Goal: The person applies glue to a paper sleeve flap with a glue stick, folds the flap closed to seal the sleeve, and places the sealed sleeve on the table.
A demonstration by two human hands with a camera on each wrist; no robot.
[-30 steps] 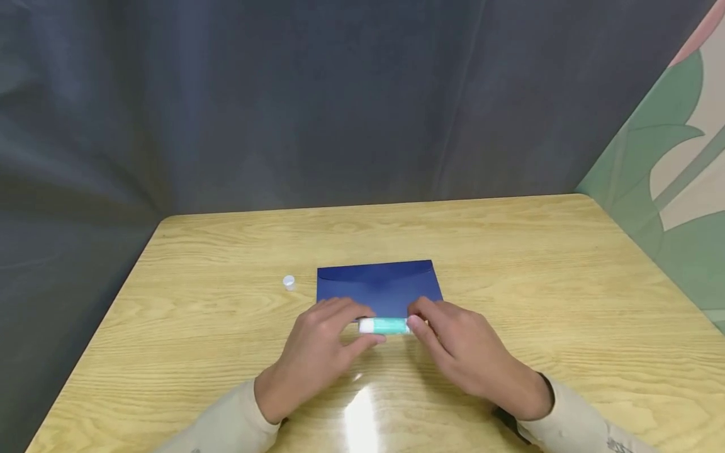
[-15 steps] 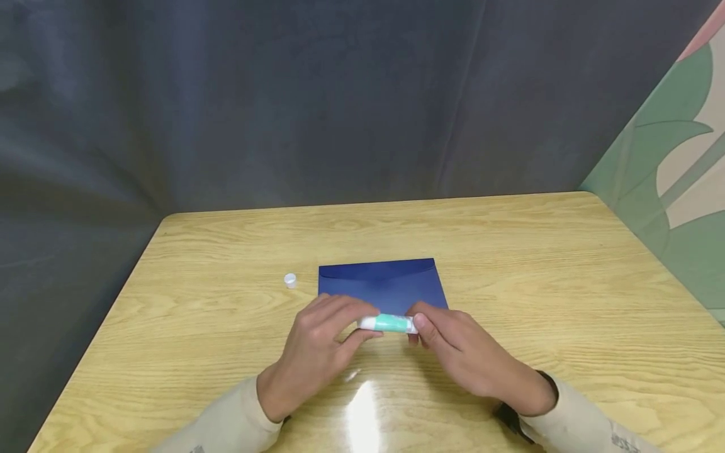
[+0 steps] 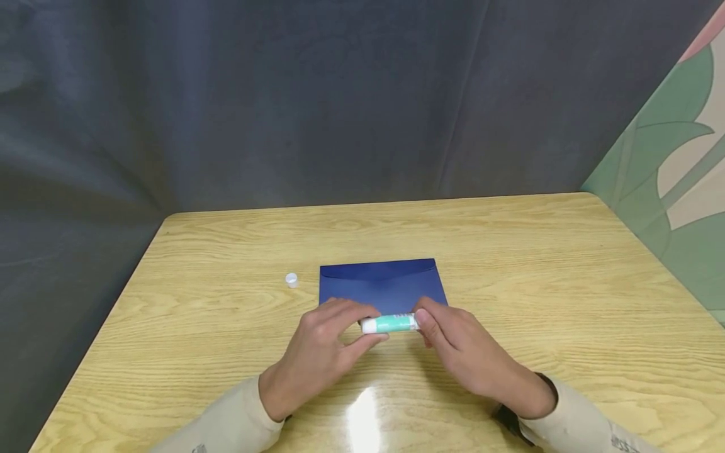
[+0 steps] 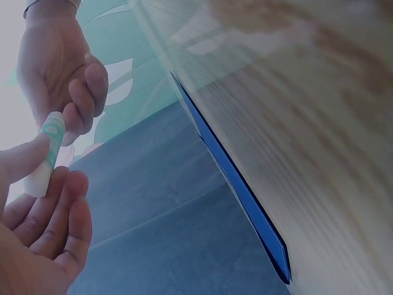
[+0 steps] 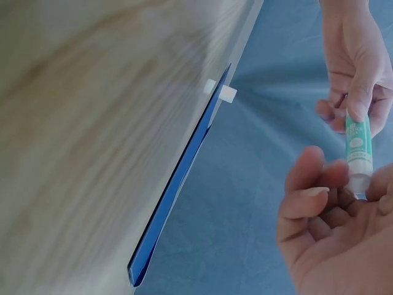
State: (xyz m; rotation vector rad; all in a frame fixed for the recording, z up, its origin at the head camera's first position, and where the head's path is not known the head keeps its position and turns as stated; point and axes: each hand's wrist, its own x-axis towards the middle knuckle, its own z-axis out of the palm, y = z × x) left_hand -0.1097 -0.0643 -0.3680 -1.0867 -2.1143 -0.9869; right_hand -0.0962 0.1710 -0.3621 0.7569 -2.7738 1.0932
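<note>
Between both hands, a green and white glue stick (image 3: 393, 323) is held level above the table, just in front of a blue envelope (image 3: 382, 283). My left hand (image 3: 320, 343) pinches its wide white end between thumb and fingers. At the other end, the thumb and curled fingers of my right hand (image 3: 467, 349) grip the stick. In the right wrist view, the narrow pale end of the glue stick (image 5: 358, 147) shows near the right fingers. A small white cap (image 3: 291, 280) stands on the table, left of the envelope.
The wood-grain table (image 3: 198, 302) runs back to a dark curtain (image 3: 317, 107). A wall with a leaf pattern (image 3: 680, 163) is on the right. Light glares off the tabletop near its front.
The glue stick has shifted slightly right and tilted a little. My right thumb and fingers have changed position at its end, while the left hand keeps its pinch. Envelope and cap stay put.
</note>
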